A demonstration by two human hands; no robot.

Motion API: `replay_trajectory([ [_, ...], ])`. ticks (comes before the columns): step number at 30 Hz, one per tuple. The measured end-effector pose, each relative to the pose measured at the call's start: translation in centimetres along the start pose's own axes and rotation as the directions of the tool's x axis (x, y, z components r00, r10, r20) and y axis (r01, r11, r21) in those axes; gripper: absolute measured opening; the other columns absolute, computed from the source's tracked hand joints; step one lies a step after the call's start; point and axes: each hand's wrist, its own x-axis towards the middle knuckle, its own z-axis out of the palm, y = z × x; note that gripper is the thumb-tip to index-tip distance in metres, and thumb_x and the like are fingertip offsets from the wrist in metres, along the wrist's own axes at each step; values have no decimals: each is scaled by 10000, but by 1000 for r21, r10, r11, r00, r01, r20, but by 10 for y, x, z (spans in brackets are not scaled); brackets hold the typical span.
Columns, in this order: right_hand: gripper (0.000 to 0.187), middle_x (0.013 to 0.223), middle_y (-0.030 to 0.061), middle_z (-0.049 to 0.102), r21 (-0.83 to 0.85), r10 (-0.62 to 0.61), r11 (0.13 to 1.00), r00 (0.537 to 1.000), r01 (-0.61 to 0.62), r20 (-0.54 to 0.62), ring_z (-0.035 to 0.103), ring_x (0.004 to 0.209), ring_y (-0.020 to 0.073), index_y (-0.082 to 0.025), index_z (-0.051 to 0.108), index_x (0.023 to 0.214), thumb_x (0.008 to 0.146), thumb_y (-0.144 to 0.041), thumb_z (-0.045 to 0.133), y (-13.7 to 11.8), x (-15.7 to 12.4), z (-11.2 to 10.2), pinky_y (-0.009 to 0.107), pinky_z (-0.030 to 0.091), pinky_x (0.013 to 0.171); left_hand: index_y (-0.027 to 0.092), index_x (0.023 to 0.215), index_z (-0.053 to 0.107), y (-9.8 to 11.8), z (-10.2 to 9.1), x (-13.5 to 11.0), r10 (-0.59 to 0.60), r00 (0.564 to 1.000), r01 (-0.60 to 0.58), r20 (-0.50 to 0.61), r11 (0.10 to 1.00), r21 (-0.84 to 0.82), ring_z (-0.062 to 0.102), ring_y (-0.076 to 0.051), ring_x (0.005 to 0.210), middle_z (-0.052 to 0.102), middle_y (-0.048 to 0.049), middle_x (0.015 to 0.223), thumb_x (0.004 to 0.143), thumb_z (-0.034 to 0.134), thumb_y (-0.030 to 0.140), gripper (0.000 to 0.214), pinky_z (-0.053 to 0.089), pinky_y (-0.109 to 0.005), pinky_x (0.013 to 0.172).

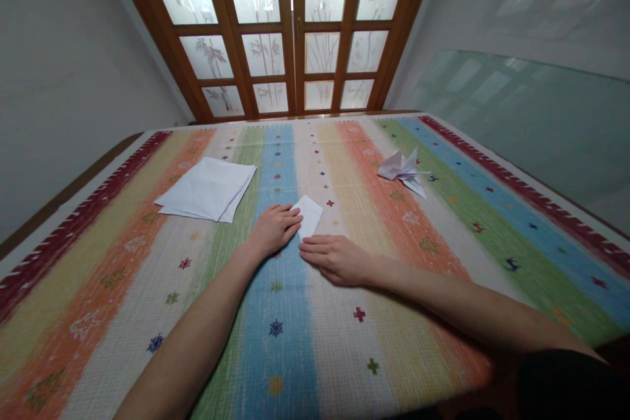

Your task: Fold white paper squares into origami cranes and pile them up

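Note:
A small piece of folded white paper (310,213) lies on the striped cloth in front of me, kite-shaped with its narrow end toward me. From the left, my left hand (275,230) rests on its edge, palm down, with the fingers laid out over the paper. My right hand (335,258) lies low at the paper's near tip, its fingers stretched out side by side and touching it. Fingers cover the left edge and near point of the paper. Neither hand is closed around anything.
A stack of square white paper sheets (209,189) lies to the left. On the right stands a folded white paper crane (404,170). The striped tablecloth (275,354) covers the table. Wood-framed glass doors (295,33) stand beyond the far edge; a glass panel (531,125) is at the right wall.

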Motion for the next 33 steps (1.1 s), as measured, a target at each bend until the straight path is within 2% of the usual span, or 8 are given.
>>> replay_trajectory([
  [4, 358, 1213, 108, 681, 176, 30, 984, 999, -24, -31, 593, 1198, 186, -138, 640, 1192, 901, -159, 433, -3, -3, -3, 355, 471, 1039, 208, 1102, 688, 2, -2, 0, -9, 1000, 9, -21, 1000, -6, 593, -266, 1185, 694, -67, 1203, 926, 512, 279, 259, 444, -476, 1003],
  [6, 327, 1126, 85, 717, 261, 149, 958, 985, -123, -83, 644, 1103, 164, -169, 669, 1139, 942, -201, 409, 4, -1, -6, 327, 512, 970, 196, 1073, 690, 4, -4, 0, 7, 1000, -7, -28, 1000, 6, 601, -267, 1168, 705, -74, 1174, 918, 533, 304, 246, 447, -465, 996],
  [9, 353, 1225, 118, 672, 225, 435, 893, 877, -390, -206, 608, 1167, 210, -164, 651, 1177, 968, -277, 391, 24, 6, -8, 410, 472, 1020, 173, 1069, 678, 9, -5, -1, 25, 999, -24, -24, 999, 34, 603, -269, 1158, 691, -101, 1192, 905, 558, 375, 287, 441, -447, 1001],
  [11, 409, 1327, 162, 601, 118, 509, 861, 847, -496, -152, 519, 1283, 255, -114, 596, 1267, 968, -302, 389, 38, 12, -5, 459, 400, 1085, 147, 1121, 652, 13, -6, -1, 19, 1000, -19, -3, 998, 58, 592, -269, 1174, 654, -130, 1251, 906, 551, 407, 352, 432, -436, 1014],
  [14, 512, 1482, 184, 430, -48, 488, 872, 873, -486, 18, 381, 1395, 284, -86, 462, 1402, 967, -340, 373, 55, 22, -1, 500, 300, 1144, 107, 1264, 566, 19, -7, 0, -1, 999, -4, 54, 995, 104, 533, -273, 1260, 573, -164, 1360, 931, 498, 408, 454, 380, -445, 1071],
  [18, 589, 1543, 191, 305, -121, 476, 879, 862, -462, 171, 286, 1442, 284, -54, 336, 1474, 971, -360, 313, 73, 35, 0, 503, 228, 1173, 72, 1349, 488, 26, -8, -1, -30, 990, 9, 136, 988, 151, 438, -276, 1355, 494, -192, 1433, 942, 450, 458, 562, 300, -454, 1131],
  [25, 664, 1560, 198, 244, -141, 436, 898, 883, -416, 173, 205, 1467, 294, -38, 281, 1494, 969, -445, 279, 82, 37, 2, 514, 149, 1193, 39, 1474, 300, 33, -2, -5, -128, 971, 91, 203, 978, 186, 238, -305, 1459, 309, -226, 1537, 944, 320, 573, 753, 186, -524, 1166],
  [33, 787, 1557, 251, 206, -50, 380, 925, 907, -377, 181, 171, 1467, 332, 17, 252, 1488, 948, -548, 338, 54, 18, 2, 507, 170, 1197, 52, 1518, 178, 20, -3, 7, -113, 950, 81, 290, 989, 121, 149, -330, 1479, 190, -245, 1567, 865, 314, 724, 947, 119, -558, 1165],
])
